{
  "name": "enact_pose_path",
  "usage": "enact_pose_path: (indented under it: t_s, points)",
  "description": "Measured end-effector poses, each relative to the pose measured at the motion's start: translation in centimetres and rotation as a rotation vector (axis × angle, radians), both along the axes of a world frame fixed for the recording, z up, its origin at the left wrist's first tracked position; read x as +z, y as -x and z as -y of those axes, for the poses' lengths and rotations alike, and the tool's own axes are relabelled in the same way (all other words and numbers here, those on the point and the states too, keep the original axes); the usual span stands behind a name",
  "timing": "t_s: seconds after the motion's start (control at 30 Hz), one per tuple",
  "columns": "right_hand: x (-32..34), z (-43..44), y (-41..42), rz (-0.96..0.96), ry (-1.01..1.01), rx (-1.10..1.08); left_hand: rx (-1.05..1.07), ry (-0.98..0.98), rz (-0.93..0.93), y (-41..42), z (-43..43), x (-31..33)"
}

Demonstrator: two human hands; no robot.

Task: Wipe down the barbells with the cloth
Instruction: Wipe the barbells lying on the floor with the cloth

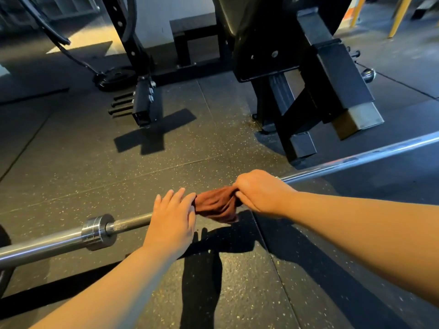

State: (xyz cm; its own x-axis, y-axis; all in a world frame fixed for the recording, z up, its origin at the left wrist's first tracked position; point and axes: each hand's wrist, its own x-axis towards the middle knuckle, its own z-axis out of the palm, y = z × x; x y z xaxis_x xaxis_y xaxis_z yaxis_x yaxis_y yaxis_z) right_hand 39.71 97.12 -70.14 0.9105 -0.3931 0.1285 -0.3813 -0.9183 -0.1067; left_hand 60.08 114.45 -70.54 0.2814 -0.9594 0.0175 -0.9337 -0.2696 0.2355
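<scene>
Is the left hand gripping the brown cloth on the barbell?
No: the left hand rests with straight fingers on the barbell beside the cloth, while the right hand grips the cloth around the bar.

dim, warm sidelight | hard floor shadows | wide-angle edge bending

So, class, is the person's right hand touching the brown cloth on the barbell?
Touching. The head view shows the right hand with fingers curled round the cloth, which is bunched over the barbell.
</scene>
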Motion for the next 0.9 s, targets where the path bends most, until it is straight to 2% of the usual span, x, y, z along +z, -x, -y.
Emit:
enact_pose_path:
  t_s: [0.07,0.13,0.27,0.4,0.5,0.6,0.7,0.8,0.9]
  points:
    - [-0.1,-1.1,-0.1,0.053,-0.018,-0.154,-0.004,-0.004,-0.026,0.1,0.2,0.2]
    - [-1.0,-3.8,-2.2,0.085,-0.013,-0.204,-0.05,0.04,-0.088,0.8,0.4,0.0]
    - [-2.4,-6.2,-5.5,0.132,-0.003,-0.037,-0.084,0.086,-0.229,1.8,0.7,0.0]
    - [-1.7,-2.9,-3.1,0.051,0.037,0.109,-0.064,0.041,-0.19,1.3,0.1,0.0]
    - [-2.2,-0.7,0.1,0.081,0.053,0.158,-0.122,-0.002,-0.144,0.9,0.0,0.1]
    - [-2.5,-1.2,0.3,0.164,-0.035,0.035,-0.163,-0.071,-0.061,0.8,0.4,0.1]
    - [-3.0,-4.6,-3.6,0.203,-0.095,-0.145,-0.137,-0.05,-0.067,1.2,0.8,-0.3]
    - [-3.3,-6.3,-6.1,0.102,-0.011,-0.012,-0.158,0.025,-0.045,1.1,0.6,-0.6]
    - [-2.3,-3.9,-4.6,0.092,-0.038,0.052,-0.193,-0.01,0.017,0.7,0.1,-0.5]
